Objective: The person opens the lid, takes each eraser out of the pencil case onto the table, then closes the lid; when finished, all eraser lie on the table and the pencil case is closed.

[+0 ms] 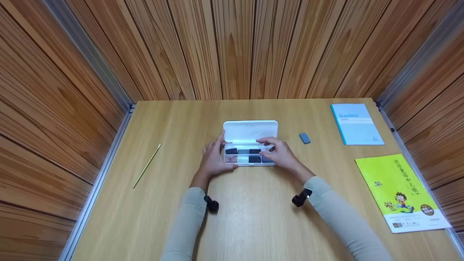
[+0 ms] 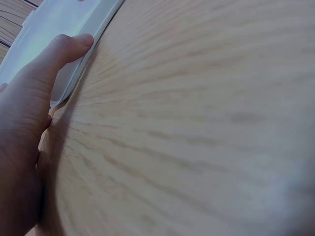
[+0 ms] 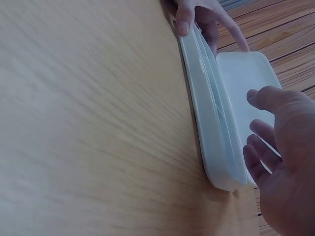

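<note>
A: Head view. A white case (image 1: 250, 145) lies open on the table (image 1: 253, 217), lid folded back away from the person. The left hand (image 1: 213, 159) holds the case's left end, thumb along the near edge and fingers reaching up by the lid corner. The right hand (image 1: 281, 154) rests over the right end, fingers loosely bent above the dark pieces in the tray.

B: How does the case lie to the hands?

A: Its long axis runs left to right, straight between them, one end under each hand. Both are equally close. A small blue-grey block (image 1: 305, 138) sits beyond the right hand, apart from it; a pencil (image 1: 146, 166) lies well out past the left.

B: Left wrist view?

A: The left hand (image 2: 29, 123) lies alongside the case (image 2: 64, 19), its thumb pressed flat to the rim. The fingers are out of frame, so the hold shows only as a bracing thumb.

B: And the right wrist?

A: The right hand (image 3: 283, 162) hovers at the near end of the case (image 3: 211, 128), fingers relaxed and spread, pinching nothing that can be seen. The case stretches lengthwise away from that palm to the left hand (image 3: 204, 19) at the far end, where a thumb and fingers clasp the tray edge. The lid lies flat on the side beyond the fingertips.

B: Anything else on the table?

A: Two booklets, a pale blue one (image 1: 356, 124) and a green one (image 1: 402, 192), well to the right of the right hand.
</note>
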The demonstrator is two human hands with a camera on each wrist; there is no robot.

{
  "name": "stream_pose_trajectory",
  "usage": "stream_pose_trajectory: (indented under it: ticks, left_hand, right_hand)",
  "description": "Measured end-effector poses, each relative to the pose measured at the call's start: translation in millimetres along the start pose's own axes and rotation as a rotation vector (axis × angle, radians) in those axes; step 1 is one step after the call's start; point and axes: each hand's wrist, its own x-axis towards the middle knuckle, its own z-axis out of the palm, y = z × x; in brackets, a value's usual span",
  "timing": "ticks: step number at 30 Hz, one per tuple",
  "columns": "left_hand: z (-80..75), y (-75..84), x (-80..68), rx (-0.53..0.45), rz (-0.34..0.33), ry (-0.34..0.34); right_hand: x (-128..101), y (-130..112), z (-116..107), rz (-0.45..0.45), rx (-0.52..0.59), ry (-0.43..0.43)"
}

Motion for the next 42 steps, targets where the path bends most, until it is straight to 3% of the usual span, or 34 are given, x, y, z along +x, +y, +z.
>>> stream_pose_trajectory:
  ticks: [8,16,29,42]
  left_hand:
    - [-0.9,1.4,-0.5,-0.007,-0.006,-0.004]
    - [0.9,-0.2,0.8,0.003,0.000,-0.007]
    - [1.0,-3.8,1.3,-0.014,0.000,-0.007]
    - [1.0,-3.0,0.1,-0.015,0.012,0.001]
  right_hand:
    - [4,1,7,0.028,-0.015,-0.009]
    - [7,10,9,-0.011,-0.021,0.014]
    - [10,6,9,0.083,-0.020,-0.128]
    - [10,7,13,0.023,-0.054,-0.134]
